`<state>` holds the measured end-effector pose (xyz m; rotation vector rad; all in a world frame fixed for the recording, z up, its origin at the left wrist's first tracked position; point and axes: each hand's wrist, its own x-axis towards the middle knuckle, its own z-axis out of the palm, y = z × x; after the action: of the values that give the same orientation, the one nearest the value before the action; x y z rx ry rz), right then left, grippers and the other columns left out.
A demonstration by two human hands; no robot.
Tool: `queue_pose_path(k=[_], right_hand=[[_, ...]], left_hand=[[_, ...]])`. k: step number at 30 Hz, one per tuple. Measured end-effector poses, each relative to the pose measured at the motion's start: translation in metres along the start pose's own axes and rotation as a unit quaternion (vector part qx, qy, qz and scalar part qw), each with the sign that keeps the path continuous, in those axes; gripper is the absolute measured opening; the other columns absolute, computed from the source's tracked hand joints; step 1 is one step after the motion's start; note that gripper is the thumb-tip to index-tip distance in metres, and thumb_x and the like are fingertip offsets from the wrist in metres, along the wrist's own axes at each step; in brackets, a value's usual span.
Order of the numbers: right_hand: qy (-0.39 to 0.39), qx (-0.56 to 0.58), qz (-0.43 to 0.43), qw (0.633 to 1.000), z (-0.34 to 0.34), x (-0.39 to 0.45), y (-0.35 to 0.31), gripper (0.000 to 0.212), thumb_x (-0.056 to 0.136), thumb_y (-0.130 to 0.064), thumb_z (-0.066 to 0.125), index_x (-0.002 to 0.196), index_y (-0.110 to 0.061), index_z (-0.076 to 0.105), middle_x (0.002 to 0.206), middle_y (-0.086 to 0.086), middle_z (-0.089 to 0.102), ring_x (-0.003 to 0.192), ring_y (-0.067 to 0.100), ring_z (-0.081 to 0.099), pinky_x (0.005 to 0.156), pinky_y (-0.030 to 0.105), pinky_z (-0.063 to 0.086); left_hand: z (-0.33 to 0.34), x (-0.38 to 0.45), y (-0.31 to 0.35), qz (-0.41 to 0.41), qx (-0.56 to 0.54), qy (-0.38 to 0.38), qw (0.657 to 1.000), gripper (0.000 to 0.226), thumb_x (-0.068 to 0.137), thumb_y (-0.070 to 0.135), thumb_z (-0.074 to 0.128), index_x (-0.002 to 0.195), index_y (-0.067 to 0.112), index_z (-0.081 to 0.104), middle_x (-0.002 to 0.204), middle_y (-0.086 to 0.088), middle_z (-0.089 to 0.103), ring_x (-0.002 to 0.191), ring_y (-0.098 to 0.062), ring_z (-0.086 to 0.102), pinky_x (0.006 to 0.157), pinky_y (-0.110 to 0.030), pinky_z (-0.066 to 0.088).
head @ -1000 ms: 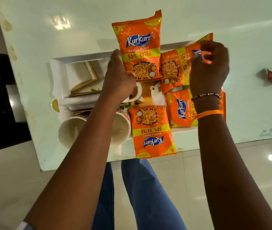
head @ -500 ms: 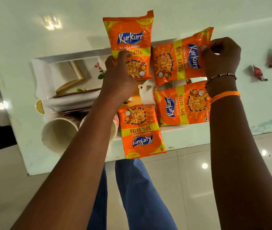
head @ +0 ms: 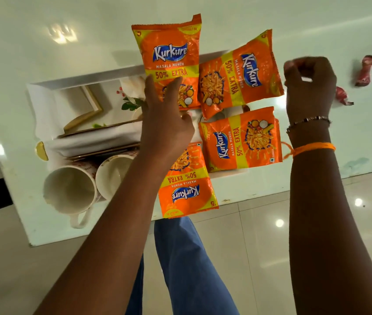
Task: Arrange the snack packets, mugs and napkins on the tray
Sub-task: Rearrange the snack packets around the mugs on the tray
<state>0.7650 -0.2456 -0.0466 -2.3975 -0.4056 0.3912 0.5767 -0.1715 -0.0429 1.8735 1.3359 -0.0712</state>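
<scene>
Head view: four shiny orange snack packets (head: 239,142) fanned across the white tray (head: 85,77) at frame centre, left hand (head: 165,123) now spread open off the top packet (head: 171,62), right hand (head: 310,87) curled empty, drawn right of its packet.

The one camera sits on my head and looks steeply down and forward over my forearms. It is close enough that the white tabletop (head: 316,23) fills the upper half of the view, with its near edge crossing the middle. Below that edge it takes in my legs and the glossy tiled floor (head: 260,258). The wide lens bends the edges.
</scene>
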Motion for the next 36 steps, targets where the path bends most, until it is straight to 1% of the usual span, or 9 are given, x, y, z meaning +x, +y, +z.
queue_pose_path(k=[4, 8, 12, 16, 20, 23, 27, 30, 36], right_hand=[[-0.053, -0.032, 0.068, 0.996, -0.021, -0.019, 0.031, 0.031, 0.087, -0.022, 0.055, 0.113, -0.005, 0.056, 0.116, 0.011, 0.064, 0.097, 0.009, 0.054, 0.090, 0.022, 0.042], [-0.179, -0.016, 0.131, 0.975, -0.024, -0.040, 0.054, 0.032, 0.085, -0.016, 0.060, 0.115, -0.006, 0.056, 0.107, 0.015, 0.064, 0.090, 0.019, 0.058, 0.071, 0.028, 0.050], [-0.133, -0.042, 0.116, 0.983, -0.024, -0.048, 0.059, 0.026, 0.080, -0.012, 0.064, 0.106, -0.007, 0.061, 0.099, 0.016, 0.068, 0.081, 0.020, 0.060, 0.075, 0.034, 0.053], [-0.145, -0.059, 0.120, 0.980, -0.029, -0.045, 0.054, 0.033, 0.078, -0.018, 0.067, 0.109, -0.010, 0.058, 0.103, 0.010, 0.066, 0.090, 0.023, 0.063, 0.082, 0.038, 0.053], [-0.075, -0.013, 0.080, 0.994, -0.021, -0.036, 0.033, 0.040, 0.082, -0.031, 0.063, 0.114, -0.011, 0.053, 0.096, -0.004, 0.056, 0.092, 0.010, 0.056, 0.082, 0.025, 0.049], [-0.048, -0.004, 0.046, 0.998, -0.003, -0.023, 0.019, 0.035, 0.085, -0.033, 0.058, 0.111, -0.009, 0.058, 0.095, -0.005, 0.057, 0.087, 0.003, 0.052, 0.059, 0.000, 0.037], [-0.049, -0.044, 0.044, 0.997, 0.008, -0.012, 0.021, 0.029, 0.084, -0.027, 0.059, 0.100, -0.003, 0.064, 0.080, -0.003, 0.057, 0.068, 0.005, 0.047, 0.048, 0.004, 0.032], [-0.033, -0.026, 0.040, 0.998, 0.000, -0.017, 0.029, 0.022, 0.081, -0.022, 0.062, 0.092, -0.003, 0.065, 0.073, -0.004, 0.055, 0.058, -0.006, 0.042, 0.050, 0.001, 0.031], [-0.036, -0.009, 0.047, 0.998, -0.013, -0.037, 0.034, 0.025, 0.081, -0.024, 0.064, 0.095, -0.003, 0.065, 0.090, 0.005, 0.063, 0.084, 0.012, 0.055, 0.075, 0.020, 0.045]], left_hand=[[0.023, -0.030, 0.001, 0.040, -0.002, -0.043, 0.998, 0.053, 0.090, 0.018, 0.052, 0.139, 0.025, 0.034, 0.154, -0.007, 0.021, 0.142, -0.026, 0.020, 0.111, -0.042, 0.026], [0.056, -0.053, -0.008, 0.062, 0.093, -0.162, 0.980, 0.057, 0.093, 0.023, 0.047, 0.144, 0.021, 0.023, 0.156, -0.008, 0.018, 0.144, -0.026, 0.012, 0.118, -0.044, 0.013], [0.073, -0.059, -0.008, 0.073, 0.129, -0.184, 0.972, 0.063, 0.093, 0.024, 0.047, 0.146, 0.020, 0.014, 0.157, -0.008, 0.013, 0.146, -0.028, 0.005, 0.118, -0.044, 0.003], [0.073, -0.057, -0.003, 0.078, 0.117, -0.163, 0.977, 0.061, 0.090, 0.027, 0.051, 0.144, 0.020, 0.022, 0.154, -0.008, 0.023, 0.144, -0.029, 0.012, 0.117, -0.046, 0.007], [0.066, -0.051, 0.001, 0.070, 0.084, -0.094, 0.989, 0.054, 0.086, 0.024, 0.058, 0.133, 0.015, 0.034, 0.145, -0.011, 0.030, 0.134, -0.029, 0.029, 0.112, -0.040, 0.026], [0.063, -0.045, 0.002, 0.070, 0.070, -0.068, 0.993, 0.056, 0.084, 0.021, 0.059, 0.133, 0.013, 0.033, 0.147, -0.012, 0.027, 0.136, -0.030, 0.027, 0.111, -0.039, 0.027], [0.068, -0.035, -0.001, 0.075, 0.117, -0.097, 0.986, 0.069, 0.088, 0.024, 0.054, 0.144, 0.013, 0.016, 0.156, -0.010, 0.015, 0.145, -0.030, 0.008, 0.118, -0.045, 0.015], [0.070, -0.028, -0.001, 0.071, 0.125, -0.118, 0.983, 0.070, 0.090, 0.024, 0.049, 0.146, 0.011, 0.010, 0.158, -0.008, 0.010, 0.146, -0.030, 0.001, 0.119, -0.046, 0.009], [0.069, -0.017, 0.002, 0.074, 0.130, -0.137, 0.979, 0.069, 0.091, 0.024, 0.049, 0.147, 0.010, 0.011, 0.159, -0.008, 0.008, 0.146, -0.031, -0.005, 0.120, -0.043, 0.004]])
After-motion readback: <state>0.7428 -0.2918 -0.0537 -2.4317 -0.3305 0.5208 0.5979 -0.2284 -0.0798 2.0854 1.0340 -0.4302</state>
